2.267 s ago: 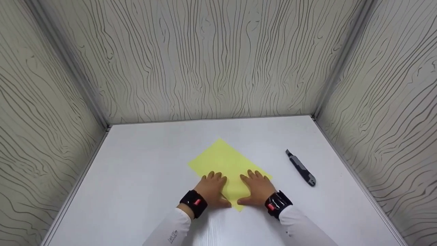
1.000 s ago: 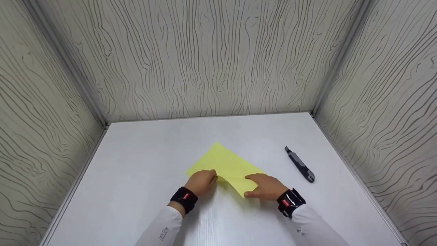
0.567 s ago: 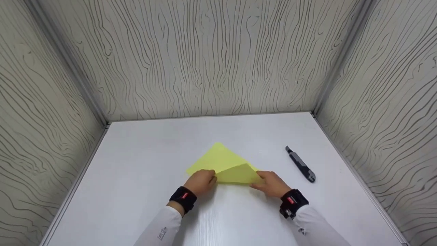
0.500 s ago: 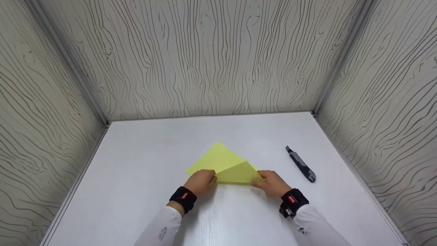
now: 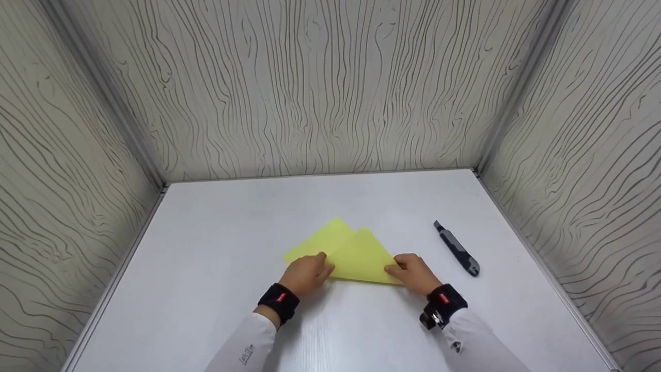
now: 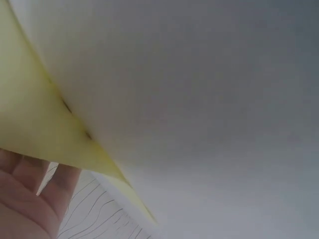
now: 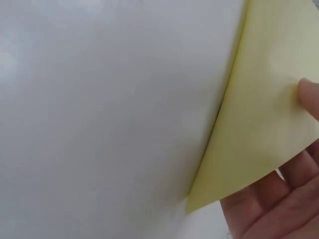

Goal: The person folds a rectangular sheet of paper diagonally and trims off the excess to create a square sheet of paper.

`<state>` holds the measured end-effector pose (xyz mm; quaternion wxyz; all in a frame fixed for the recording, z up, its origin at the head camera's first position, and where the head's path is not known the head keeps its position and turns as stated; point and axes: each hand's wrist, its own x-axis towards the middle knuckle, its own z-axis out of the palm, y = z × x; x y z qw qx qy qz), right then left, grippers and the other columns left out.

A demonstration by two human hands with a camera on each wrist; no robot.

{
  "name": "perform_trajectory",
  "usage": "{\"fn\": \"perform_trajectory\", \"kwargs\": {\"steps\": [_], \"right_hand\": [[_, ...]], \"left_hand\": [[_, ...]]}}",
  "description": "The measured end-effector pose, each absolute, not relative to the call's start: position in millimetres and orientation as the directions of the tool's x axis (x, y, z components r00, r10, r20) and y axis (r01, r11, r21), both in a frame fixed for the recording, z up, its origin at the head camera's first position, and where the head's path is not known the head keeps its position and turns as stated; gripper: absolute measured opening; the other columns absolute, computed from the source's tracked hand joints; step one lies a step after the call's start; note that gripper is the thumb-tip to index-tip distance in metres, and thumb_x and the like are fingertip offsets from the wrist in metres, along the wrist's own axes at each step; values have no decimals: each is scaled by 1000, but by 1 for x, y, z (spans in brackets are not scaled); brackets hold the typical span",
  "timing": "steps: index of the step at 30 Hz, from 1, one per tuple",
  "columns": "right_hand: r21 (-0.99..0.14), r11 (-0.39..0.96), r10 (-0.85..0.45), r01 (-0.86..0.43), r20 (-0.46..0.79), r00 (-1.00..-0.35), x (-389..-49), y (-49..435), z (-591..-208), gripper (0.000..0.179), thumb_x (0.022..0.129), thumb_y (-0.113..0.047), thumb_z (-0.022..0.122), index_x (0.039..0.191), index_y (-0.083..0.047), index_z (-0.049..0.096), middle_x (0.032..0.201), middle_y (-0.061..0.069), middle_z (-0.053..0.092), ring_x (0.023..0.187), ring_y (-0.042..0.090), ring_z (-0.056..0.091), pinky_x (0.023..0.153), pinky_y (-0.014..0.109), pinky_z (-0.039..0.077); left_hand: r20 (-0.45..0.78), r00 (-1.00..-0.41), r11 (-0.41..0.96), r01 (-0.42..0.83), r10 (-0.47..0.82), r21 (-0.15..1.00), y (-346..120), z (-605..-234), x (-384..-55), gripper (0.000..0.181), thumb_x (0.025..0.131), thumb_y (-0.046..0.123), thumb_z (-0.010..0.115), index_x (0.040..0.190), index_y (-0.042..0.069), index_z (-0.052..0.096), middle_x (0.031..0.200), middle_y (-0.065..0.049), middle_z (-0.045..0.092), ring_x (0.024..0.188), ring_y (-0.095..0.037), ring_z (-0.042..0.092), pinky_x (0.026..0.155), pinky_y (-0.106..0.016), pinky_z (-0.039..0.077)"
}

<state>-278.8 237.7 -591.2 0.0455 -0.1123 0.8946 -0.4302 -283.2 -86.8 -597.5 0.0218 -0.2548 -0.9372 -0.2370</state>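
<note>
Yellow paper (image 5: 364, 261), folded over, lies between hands and just beyond left one. Left hand (image 5: 305, 274) pinches near edge; right hand (image 5: 417, 274) grips right corner, thumb on top, fingers beneath. Utility knife (image 5: 457, 248) right of right hand.

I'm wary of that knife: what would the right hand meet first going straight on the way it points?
Likely the yellow paper, which the right hand pinches; how far it rises is unclear. The knife lies to the right, off that line.
</note>
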Motion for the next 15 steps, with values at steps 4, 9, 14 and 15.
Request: {"fn": "perform_trajectory", "kwargs": {"steps": [4,9,14,15], "right_hand": [[-774,612,-227,-164,28,-974,-281,238,-597,30,98,-15,76,75,-7,59,68,-8,41,66,9,41,64,23,33],[-764,625,-212,-157,27,-977,-284,234,-598,25,95,-15,77,77,-7,61,67,-7,39,65,11,39,64,25,32],[-753,638,-227,-162,17,-974,-285,228,-597,22,94,-13,77,81,-6,61,67,-7,37,64,12,36,62,25,30],[-749,642,-231,-163,14,-973,-286,227,-597,21,94,-13,77,82,-6,61,67,-7,37,64,13,36,62,26,30]], "left_hand": [[178,-896,785,443,407,433,-79,-597,-283,35,113,36,57,120,3,67,87,-9,74,76,-24,72,71,-43,59],[179,-919,829,395,352,396,-66,-593,-281,47,111,38,59,141,2,62,117,-18,78,86,-34,78,76,-49,64],[194,-900,863,431,391,264,-53,-594,-280,47,108,35,64,143,4,62,133,-17,68,107,-35,73,84,-50,63],[200,-890,861,450,409,239,-51,-594,-279,45,107,33,64,142,4,63,135,-17,67,113,-35,71,87,-50,63]]}}
